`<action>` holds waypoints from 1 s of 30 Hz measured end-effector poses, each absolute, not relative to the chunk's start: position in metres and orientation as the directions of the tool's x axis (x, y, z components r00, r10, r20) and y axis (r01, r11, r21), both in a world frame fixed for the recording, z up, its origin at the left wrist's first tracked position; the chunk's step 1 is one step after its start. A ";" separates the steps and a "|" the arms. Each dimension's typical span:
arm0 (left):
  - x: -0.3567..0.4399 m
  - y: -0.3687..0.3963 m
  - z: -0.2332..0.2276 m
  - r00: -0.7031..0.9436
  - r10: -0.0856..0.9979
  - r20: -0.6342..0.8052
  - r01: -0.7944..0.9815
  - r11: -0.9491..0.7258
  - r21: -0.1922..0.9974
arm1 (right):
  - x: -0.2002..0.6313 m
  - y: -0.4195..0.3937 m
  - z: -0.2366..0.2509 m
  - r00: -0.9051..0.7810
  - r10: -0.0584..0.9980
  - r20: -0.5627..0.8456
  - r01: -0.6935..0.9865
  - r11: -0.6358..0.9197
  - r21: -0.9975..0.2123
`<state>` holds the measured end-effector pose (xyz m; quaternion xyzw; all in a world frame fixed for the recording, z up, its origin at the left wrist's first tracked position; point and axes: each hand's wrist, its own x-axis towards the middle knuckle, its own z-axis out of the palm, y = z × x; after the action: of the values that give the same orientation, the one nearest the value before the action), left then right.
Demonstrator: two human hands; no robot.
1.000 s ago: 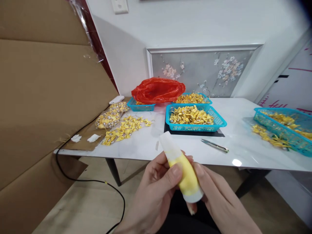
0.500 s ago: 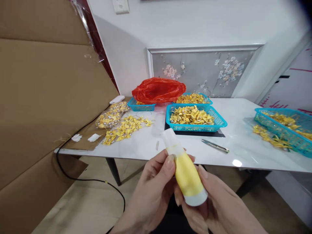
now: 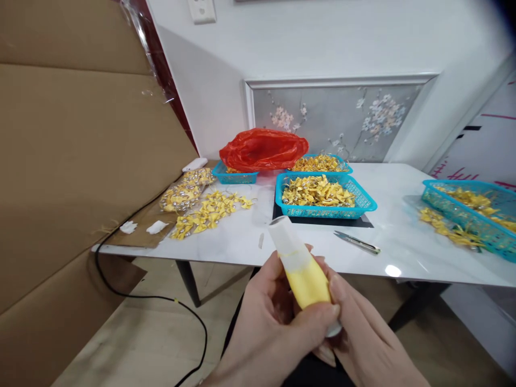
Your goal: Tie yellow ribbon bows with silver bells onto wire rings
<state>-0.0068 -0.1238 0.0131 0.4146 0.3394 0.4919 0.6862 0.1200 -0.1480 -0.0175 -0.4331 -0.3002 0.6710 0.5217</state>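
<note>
Both hands grip a white tube wrapped round its middle in smooth yellow material, like a thread spool. It is tilted, with its hollow far end pointing up and away from me. My left hand wraps its left side, the thumb pressed across the lower yellow part. My right hand closes around the lower right side, its thumb near the left thumb's tip. Some fingers of both hands are hidden behind the tube. Beyond it, on the white table, stands a blue basket heaped with yellow bow-like pieces.
Small scissors lie right of the basket. Loose yellow pieces and clear bags of them sit at left. A red plastic bag rests at the back. Another blue basket stands far right. A cardboard wall bounds the left.
My left thumb has moved from the tube's upper part down to the lower yellow part. The tube's far end has tipped so that its opening shows.
</note>
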 end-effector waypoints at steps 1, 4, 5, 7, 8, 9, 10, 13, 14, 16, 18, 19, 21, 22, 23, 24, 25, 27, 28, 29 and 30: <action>-0.007 -0.124 0.014 0.281 0.957 -0.068 -0.383 0.177 0.907 | 0.120 -0.147 -0.019 -0.107 0.953 -0.284 -0.460 -0.301 -0.836; -0.010 -0.121 0.013 0.354 0.933 -0.068 -0.359 0.203 0.911 | 0.118 -0.141 -0.021 -0.309 0.898 -0.314 -0.543 -0.437 -0.717; -0.012 -0.118 0.011 0.400 0.915 -0.046 -0.361 0.204 0.910 | 0.119 -0.138 -0.022 -0.398 0.868 -0.295 -0.570 -0.487 -0.662; -0.016 -0.112 0.006 0.487 0.873 0.021 -0.382 0.192 0.904 | 0.120 -0.132 -0.022 -0.565 0.792 -0.231 -0.596 -0.585 -0.550; -0.018 -0.109 0.004 0.511 0.858 0.051 -0.398 0.184 0.899 | 0.122 -0.130 -0.021 -0.626 0.754 -0.196 -0.592 -0.624 -0.510; -0.019 -0.106 0.002 0.520 0.851 0.074 -0.418 0.178 0.891 | 0.123 -0.128 -0.019 -0.672 0.721 -0.173 -0.577 -0.655 -0.489; -0.019 -0.104 0.001 0.523 0.848 0.086 -0.433 0.178 0.884 | 0.124 -0.126 -0.017 -0.710 0.685 -0.162 -0.555 -0.687 -0.470; -0.018 -0.101 -0.002 0.522 0.850 0.075 -0.443 0.195 0.875 | 0.129 -0.122 -0.010 -0.775 0.615 -0.145 -0.509 -0.743 -0.434; -0.018 -0.101 -0.003 0.522 0.850 0.070 -0.438 0.197 0.877 | 0.131 -0.122 -0.008 -0.782 0.608 -0.140 -0.505 -0.749 -0.429; -0.017 -0.101 -0.004 0.518 0.854 0.057 -0.425 0.198 0.883 | 0.135 -0.123 -0.007 -0.803 0.587 -0.106 -0.501 -0.760 -0.415; -0.018 -0.102 -0.005 0.502 0.863 0.047 -0.424 0.199 0.884 | 0.139 -0.125 -0.012 -0.833 0.551 -0.050 -0.491 -0.778 -0.392; -0.019 -0.102 -0.005 0.494 0.868 0.047 -0.428 0.196 0.882 | 0.141 -0.126 -0.016 -0.841 0.540 -0.028 -0.490 -0.784 -0.382; -0.020 -0.102 -0.004 0.478 0.876 0.062 -0.436 0.175 0.883 | 0.145 -0.129 -0.026 -0.843 0.537 -0.034 -0.487 -0.789 -0.375; -0.020 -0.102 -0.003 0.475 0.877 0.074 -0.430 0.159 0.889 | 0.146 -0.130 -0.031 -0.831 0.553 -0.063 -0.491 -0.782 -0.384; -0.020 -0.101 -0.001 0.478 0.874 0.085 -0.418 0.142 0.897 | 0.146 -0.131 -0.036 -0.810 0.578 -0.101 -0.496 -0.767 -0.408; -0.020 -0.101 0.000 0.487 0.869 0.091 -0.402 0.130 0.906 | 0.145 -0.131 -0.040 -0.773 0.618 -0.145 -0.505 -0.737 -0.449; -0.020 -0.100 0.002 0.501 0.860 0.096 -0.385 0.123 0.915 | 0.144 -0.131 -0.042 -0.720 0.668 -0.188 -0.512 -0.694 -0.506; -0.020 -0.101 0.006 0.519 0.849 0.095 -0.361 0.117 0.925 | 0.138 -0.131 -0.042 -0.600 0.764 -0.239 -0.508 -0.594 -0.624; -0.019 -0.102 0.007 0.517 0.851 0.089 -0.354 0.117 0.928 | 0.135 -0.131 -0.040 -0.542 0.806 -0.239 -0.507 -0.541 -0.671; -0.019 -0.104 0.008 0.499 0.862 0.090 -0.351 0.107 0.930 | 0.132 -0.131 -0.038 -0.496 0.839 -0.223 -0.510 -0.490 -0.707; -0.019 -0.105 0.009 0.466 0.881 0.086 -0.345 0.091 0.934 | 0.129 -0.132 -0.035 -0.462 0.865 -0.194 -0.524 -0.443 -0.727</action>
<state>-0.0192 -0.1055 0.0086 0.5070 0.2642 0.4444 0.6897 0.1290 -0.1324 -0.0351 -0.2838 -0.3005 0.8006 0.4339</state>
